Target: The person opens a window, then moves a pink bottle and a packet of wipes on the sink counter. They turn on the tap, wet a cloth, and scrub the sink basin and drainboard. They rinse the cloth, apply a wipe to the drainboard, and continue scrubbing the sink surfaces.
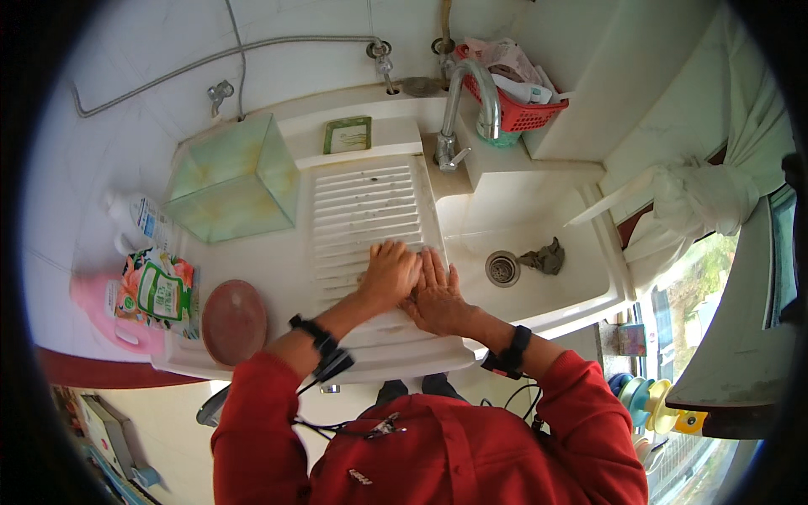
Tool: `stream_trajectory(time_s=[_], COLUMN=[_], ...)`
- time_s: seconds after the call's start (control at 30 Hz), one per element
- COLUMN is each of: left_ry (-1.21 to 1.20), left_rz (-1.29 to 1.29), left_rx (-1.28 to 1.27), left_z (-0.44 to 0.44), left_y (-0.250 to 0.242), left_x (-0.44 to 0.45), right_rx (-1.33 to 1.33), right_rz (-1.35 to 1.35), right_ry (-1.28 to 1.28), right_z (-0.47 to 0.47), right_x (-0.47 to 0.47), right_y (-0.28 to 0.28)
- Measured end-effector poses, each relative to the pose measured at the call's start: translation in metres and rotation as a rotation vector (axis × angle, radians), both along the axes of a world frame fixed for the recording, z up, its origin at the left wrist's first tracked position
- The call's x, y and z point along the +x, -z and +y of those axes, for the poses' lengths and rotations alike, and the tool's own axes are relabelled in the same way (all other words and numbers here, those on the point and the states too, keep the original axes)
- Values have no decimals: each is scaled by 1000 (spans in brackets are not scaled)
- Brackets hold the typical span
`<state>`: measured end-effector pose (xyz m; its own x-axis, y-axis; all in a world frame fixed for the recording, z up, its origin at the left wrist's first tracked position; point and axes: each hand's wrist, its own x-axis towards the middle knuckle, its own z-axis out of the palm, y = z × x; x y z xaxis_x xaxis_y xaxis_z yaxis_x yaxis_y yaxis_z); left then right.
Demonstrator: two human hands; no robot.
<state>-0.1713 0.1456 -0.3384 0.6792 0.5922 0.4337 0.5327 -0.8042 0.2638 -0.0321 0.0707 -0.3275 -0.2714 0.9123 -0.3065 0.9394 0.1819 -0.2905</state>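
Above the ribbed washboard (366, 208) of a white laundry sink, my two hands meet. My left hand (392, 273) has its fingers bent and lies against the thumb side of my right hand (437, 298). On the right, the fingers stretch forward, with the little finger somewhat apart. Whether anything small lies between the hands is hidden. Just to the right is the sink basin (467, 252), with a metal drain strainer (503, 269) and a crumpled grey-brown cloth (546, 257) beside it. Behind it rises a chrome faucet (451, 120), its spout over the basin's back edge.
A glass tank (233, 183) stands at the back left. A reddish-brown basin (234, 323), a pink jug (104, 309), a floral detergent bag (158, 291) and a white bottle (142, 218) sit left. A red basket (530, 113) holds packages behind the faucet. A soap dish (348, 135) lies behind the washboard.
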Motion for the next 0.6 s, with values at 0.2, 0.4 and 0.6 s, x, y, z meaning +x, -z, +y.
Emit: stream_trajectory(time_s=[0.2, 0.4, 0.6], left_ry=[-228, -80, -136], left_rz=[-159, -437, -175], left_rx=[-226, -739, -459], left_z=[37, 20, 10], left_y=[11, -12, -22], left_x=[13, -44, -65], right_rx=[8, 317, 277], right_rz=[65, 275, 439], right_ry=[49, 186, 195], right_z=[1, 2, 32], right_x=[3, 23, 25], right_y=[-10, -17, -15])
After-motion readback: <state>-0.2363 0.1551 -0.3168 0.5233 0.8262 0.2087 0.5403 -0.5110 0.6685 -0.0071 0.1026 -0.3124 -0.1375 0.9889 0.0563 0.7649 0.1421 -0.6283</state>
